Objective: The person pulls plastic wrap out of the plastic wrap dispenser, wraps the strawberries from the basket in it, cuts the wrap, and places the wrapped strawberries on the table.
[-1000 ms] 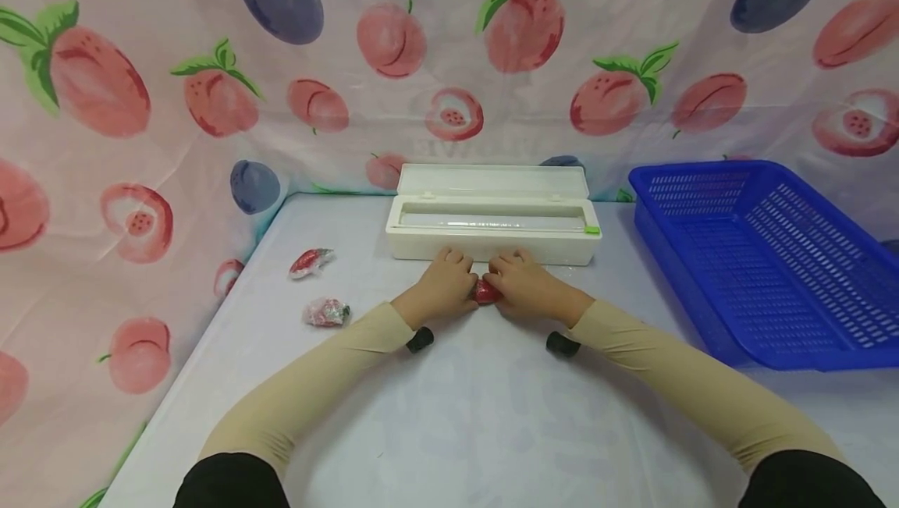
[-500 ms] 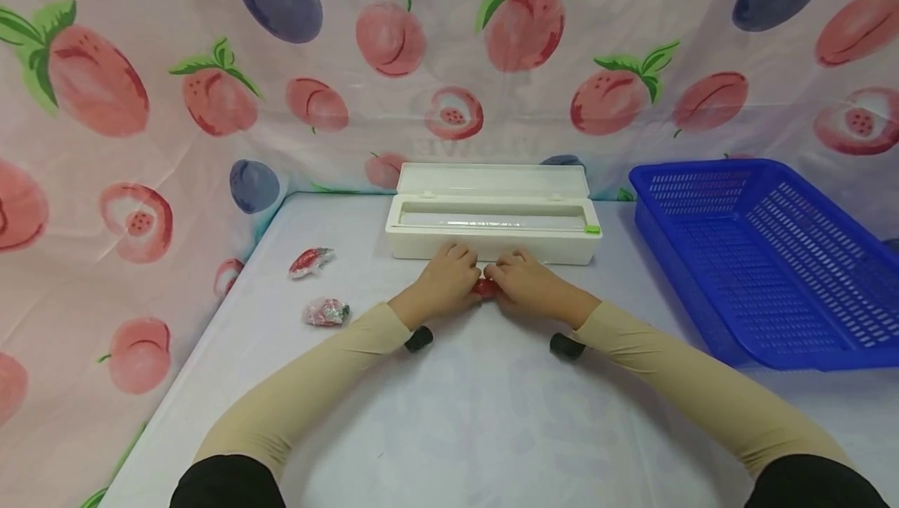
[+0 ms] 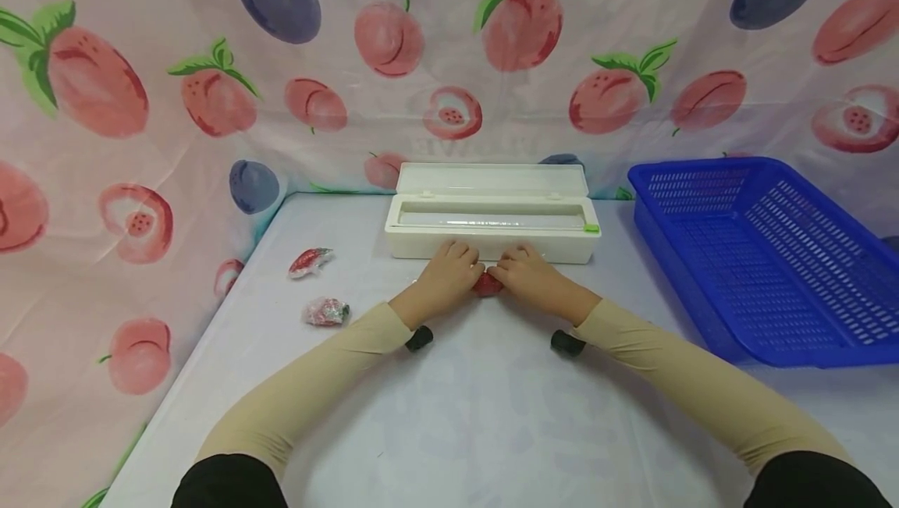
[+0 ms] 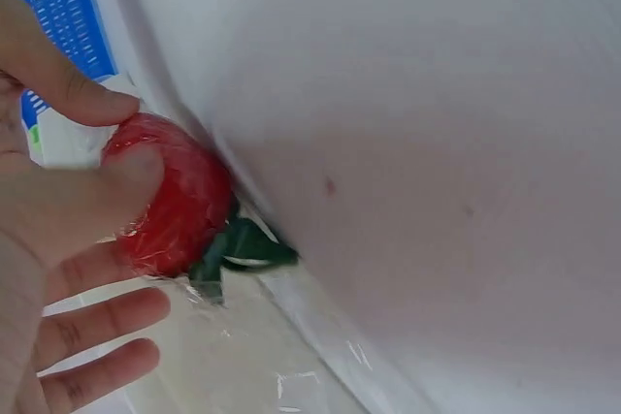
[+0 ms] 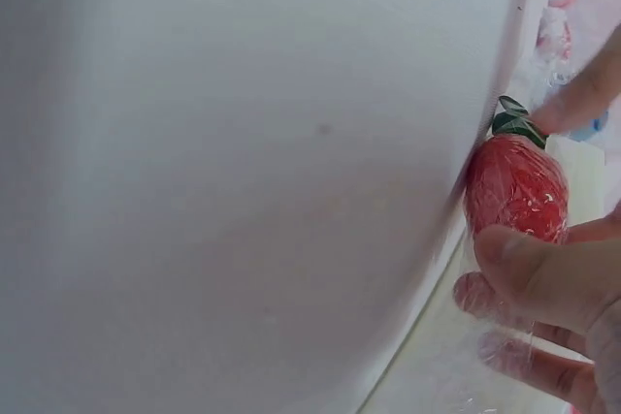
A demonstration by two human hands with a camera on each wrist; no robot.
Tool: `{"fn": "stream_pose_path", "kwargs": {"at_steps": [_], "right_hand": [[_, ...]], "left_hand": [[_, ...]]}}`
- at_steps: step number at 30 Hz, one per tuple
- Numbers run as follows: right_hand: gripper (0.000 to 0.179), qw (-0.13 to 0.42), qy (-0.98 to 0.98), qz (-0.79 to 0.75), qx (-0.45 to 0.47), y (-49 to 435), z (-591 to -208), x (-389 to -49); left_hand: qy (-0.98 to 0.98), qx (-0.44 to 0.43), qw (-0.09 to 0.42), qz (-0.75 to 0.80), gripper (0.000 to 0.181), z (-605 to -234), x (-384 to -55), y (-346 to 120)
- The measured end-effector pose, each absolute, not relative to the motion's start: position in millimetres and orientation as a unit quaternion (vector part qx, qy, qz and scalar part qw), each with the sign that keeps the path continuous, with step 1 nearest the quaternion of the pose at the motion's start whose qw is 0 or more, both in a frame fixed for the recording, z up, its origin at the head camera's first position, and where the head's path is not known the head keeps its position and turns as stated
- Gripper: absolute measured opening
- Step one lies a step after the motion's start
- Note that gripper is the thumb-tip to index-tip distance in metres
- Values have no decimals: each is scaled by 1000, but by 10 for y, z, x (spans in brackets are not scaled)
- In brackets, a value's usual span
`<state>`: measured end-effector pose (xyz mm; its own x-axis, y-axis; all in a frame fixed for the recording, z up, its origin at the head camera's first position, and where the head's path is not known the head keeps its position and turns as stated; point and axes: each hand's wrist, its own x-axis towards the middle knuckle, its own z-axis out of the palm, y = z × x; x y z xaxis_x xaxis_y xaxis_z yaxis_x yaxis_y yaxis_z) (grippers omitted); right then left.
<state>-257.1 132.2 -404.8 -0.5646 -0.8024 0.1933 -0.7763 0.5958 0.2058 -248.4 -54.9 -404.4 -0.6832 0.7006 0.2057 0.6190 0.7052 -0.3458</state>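
Observation:
A red strawberry (image 3: 488, 284) with green leaves, wrapped in clear cling film, is held between both hands in front of the white film box (image 3: 492, 244). My left hand (image 3: 448, 278) grips one side; in the left wrist view its thumb lies across the strawberry (image 4: 184, 206), with the fingers behind. From the other side my right hand (image 3: 535, 282) holds it, the thumb pressed on the strawberry (image 5: 514, 186) in the right wrist view. Clear film lies over some right-hand fingers (image 5: 505, 351). The head view hides most of the fruit behind the hands.
Two wrapped red fruits, one upper (image 3: 310, 262) and one lower (image 3: 326, 312), lie left on the white table (image 3: 449, 422). The box's lid (image 3: 492, 179) stands raised, with a film roll inside. A blue basket (image 3: 737, 274) is at right, and a fruit-print cloth hangs behind.
The strawberry has shifted slightly toward the box and turned a little between the fingers. Both hands keep hold of it, with small finger movements. Box, basket and the other two fruits stay put.

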Motion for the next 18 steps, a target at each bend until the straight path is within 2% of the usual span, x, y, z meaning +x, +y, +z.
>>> {"fn": "stream_pose_path", "kwargs": {"at_steps": [5,10,15,18], "right_hand": [[25,123,-888,-60,439,1314,-4081,-2597],[34,110,-894,-73,429,1280,-4106,-2621],[25,109,-899,-73,418,1245,-4117,-2618],[23,115,-897,-71,420,1238,-4125,-2622]], "left_hand": [[-905,-373,147,142,41,-4065,-2518,-552],[-918,-361,93,139,40,-4082,-2555,-514],[-933,-339,28,117,40,-4072,-2552,-497],[-935,-334,21,116,48,-4062,-2536,-514]]}}
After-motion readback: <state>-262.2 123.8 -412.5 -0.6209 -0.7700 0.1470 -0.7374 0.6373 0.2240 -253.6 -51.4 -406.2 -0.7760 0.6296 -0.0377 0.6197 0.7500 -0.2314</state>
